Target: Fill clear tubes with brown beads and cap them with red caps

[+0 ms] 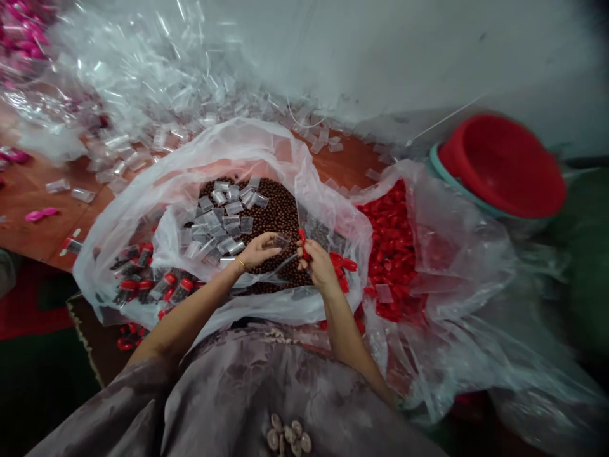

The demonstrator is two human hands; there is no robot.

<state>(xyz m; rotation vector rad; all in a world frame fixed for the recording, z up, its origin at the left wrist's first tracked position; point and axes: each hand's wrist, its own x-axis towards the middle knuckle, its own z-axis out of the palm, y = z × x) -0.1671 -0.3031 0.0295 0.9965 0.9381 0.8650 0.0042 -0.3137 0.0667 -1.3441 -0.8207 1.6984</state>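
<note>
My left hand (261, 250) is closed on a small clear plastic tube (281, 240), held over a bed of dark brown beads (273, 212). Close by on the right, my right hand (314, 261) grips a red plastic cap (303, 240) between thumb and fingers. Both hands are above a white plastic bag (247, 130) spread open around the beads. Loose clear tubes (212, 222) lie on the beads to the left of my hands. A few red caps (343, 263) rest just right of my right hand. Whether the tube contains anything is too small to tell.
Filled tubes with red caps (143, 285) lie at the bag's left. A second bag holds many red caps (387, 247) on the right. Clear tubes (157, 63) are heaped at the back of the orange table (28, 235). Red basin (509, 165) stands far right.
</note>
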